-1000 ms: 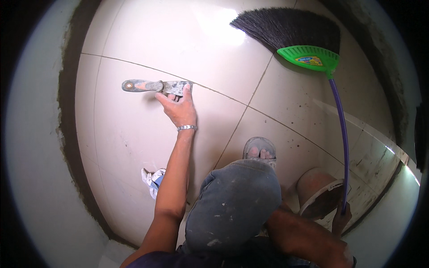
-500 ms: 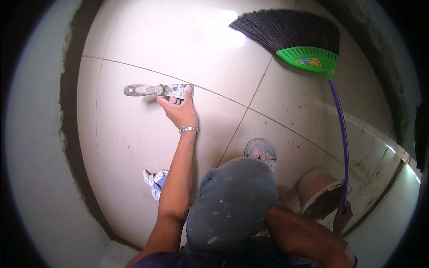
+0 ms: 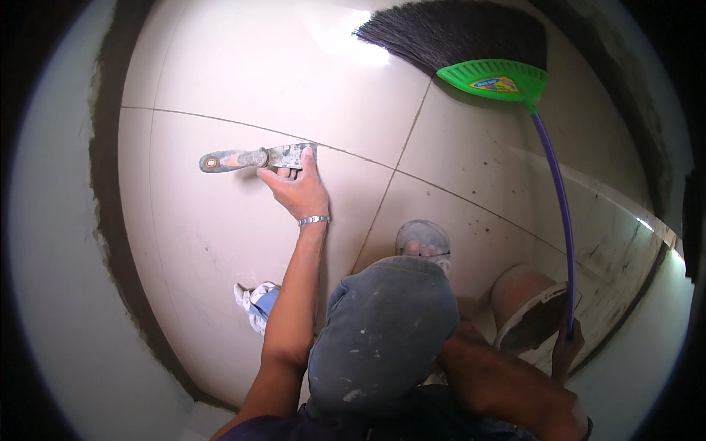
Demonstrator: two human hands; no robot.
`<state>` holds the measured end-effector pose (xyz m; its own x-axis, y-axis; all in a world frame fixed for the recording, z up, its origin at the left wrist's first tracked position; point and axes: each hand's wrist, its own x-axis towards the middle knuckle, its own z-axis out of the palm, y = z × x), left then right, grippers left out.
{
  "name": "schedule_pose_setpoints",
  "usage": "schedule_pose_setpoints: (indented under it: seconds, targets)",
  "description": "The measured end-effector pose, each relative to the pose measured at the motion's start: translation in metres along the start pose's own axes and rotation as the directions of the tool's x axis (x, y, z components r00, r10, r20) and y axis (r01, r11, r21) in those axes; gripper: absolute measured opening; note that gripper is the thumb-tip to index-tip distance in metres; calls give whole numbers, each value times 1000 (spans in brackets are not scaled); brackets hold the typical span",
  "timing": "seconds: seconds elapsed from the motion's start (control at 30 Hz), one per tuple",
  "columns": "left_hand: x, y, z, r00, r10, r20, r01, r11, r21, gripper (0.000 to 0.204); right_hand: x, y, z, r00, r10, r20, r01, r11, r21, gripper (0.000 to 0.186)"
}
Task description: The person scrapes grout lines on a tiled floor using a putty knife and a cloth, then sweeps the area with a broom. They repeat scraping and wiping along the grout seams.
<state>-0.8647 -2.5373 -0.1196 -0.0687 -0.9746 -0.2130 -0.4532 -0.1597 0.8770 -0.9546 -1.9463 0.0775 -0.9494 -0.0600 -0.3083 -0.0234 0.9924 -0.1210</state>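
My left hand (image 3: 299, 189) is closed on the metal blade of a putty knife (image 3: 243, 159), thumb on top and fingers beneath. The knife's worn grey and orange handle points left, and its blade is smeared with dried white stuff. Low at the right, my right hand (image 3: 566, 351) grips the end of the purple handle of a broom (image 3: 560, 198). The broom reaches away from me, its green head and wide black bristles lying over the tiles at the far right. Part of the right hand's fingers is hidden behind the handle.
Pale floor tiles (image 3: 220, 213) with dark joints spread under me, with dark crumbs right of my sandalled foot (image 3: 424, 241). A dirty bucket (image 3: 523, 301) lies tipped near my right hand. A crumpled white and blue cloth (image 3: 257, 303) sits beside my left forearm. Walls rise at both sides.
The broom head and handle have shifted slightly up and left in view. The putty knife sits a little lower in the picture, still in my left hand. Both grips look the same.
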Motion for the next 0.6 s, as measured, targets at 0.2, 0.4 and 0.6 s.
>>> schedule_pose_setpoints:
  seconds: [0.2,0.4,0.6]
  targets:
    - [-12,-3,4,998,-63,26,61,995,82,75,0,-1,2,1000,26,11,-27,999,44,25]
    - [-25,-10,11,1000,11,-1,-11,998,65,67,0,-2,1,997,76,24,-77,996,40,24]
    - [-56,3,25,991,-98,95,88,990,108,67,0,8,6,1000,14,-13,-13,999,29,21]
